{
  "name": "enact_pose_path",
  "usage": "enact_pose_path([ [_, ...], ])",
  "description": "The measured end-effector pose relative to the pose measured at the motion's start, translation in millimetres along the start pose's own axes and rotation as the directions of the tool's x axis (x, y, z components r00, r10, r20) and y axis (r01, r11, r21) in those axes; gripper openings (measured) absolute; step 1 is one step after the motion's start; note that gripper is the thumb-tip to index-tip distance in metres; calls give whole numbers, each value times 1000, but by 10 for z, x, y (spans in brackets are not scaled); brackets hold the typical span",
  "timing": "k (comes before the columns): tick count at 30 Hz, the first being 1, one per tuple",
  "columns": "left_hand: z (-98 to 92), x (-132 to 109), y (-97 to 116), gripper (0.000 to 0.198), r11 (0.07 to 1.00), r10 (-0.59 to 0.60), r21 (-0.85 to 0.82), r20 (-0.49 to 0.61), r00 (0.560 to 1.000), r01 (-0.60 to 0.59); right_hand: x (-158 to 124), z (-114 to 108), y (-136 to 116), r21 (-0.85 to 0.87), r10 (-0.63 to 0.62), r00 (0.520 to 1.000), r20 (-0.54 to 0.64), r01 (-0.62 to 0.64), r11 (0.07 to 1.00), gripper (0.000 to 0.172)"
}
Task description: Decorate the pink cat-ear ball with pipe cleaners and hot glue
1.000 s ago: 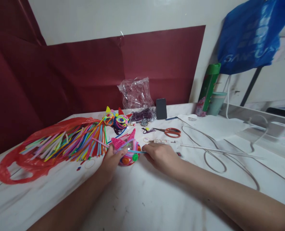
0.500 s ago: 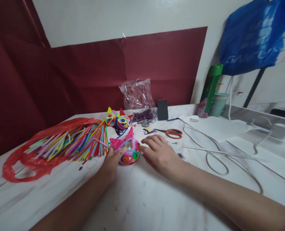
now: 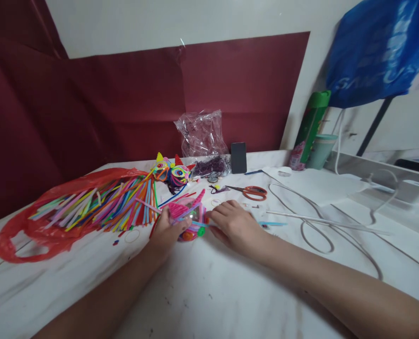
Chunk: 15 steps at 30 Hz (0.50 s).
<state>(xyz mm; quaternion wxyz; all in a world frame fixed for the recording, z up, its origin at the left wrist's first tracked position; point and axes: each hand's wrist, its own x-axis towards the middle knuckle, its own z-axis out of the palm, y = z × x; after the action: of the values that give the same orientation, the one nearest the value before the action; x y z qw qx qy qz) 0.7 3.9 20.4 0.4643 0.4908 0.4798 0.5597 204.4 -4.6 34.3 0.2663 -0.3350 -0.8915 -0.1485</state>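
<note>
A small cat-like head [image 3: 197, 215] with pink ears and coils of coloured pipe cleaners is gripped along its left side by my left hand [image 3: 164, 238]. At its right edge, my right hand [image 3: 235, 228] has its fingers curled around a light blue pipe cleaner [image 3: 275, 223]. That strip crosses the front of the head and pokes out beyond my right hand. The right fingertips are partly hidden. Two finished-looking cat heads, one with yellow ears [image 3: 160, 165] and one with red ears [image 3: 180, 173], lie behind the held one.
Many loose pipe cleaners [image 3: 99, 205] spread over a red plastic bag [image 3: 21, 254] at left. Orange-handled scissors [image 3: 255, 192], a black phone [image 3: 238, 157] and a clear bag [image 3: 202, 134] are at the back. A grey cable [image 3: 315, 245] loops at right, near a green can [image 3: 311, 125].
The light blue pipe cleaner now shows to the right of my right hand. The held head has tilted, its pink ears leaning right. The view has shifted slightly.
</note>
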Motion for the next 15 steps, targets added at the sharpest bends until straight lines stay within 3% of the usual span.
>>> enact_pose_path([
  [6,13,-42,1,62,995,53,84,21,998,-55,-45,95,-81,84,-55,997,-57,60,995,29],
  [10,-15,-30,-20,66,995,60,75,64,996,-65,-60,140,-67,107,-41,997,-68,48,993,30],
  [15,-64,13,-68,56,991,85,102,33,996,-88,-67,163,-37,115,-26,997,-69,34,993,31],
])
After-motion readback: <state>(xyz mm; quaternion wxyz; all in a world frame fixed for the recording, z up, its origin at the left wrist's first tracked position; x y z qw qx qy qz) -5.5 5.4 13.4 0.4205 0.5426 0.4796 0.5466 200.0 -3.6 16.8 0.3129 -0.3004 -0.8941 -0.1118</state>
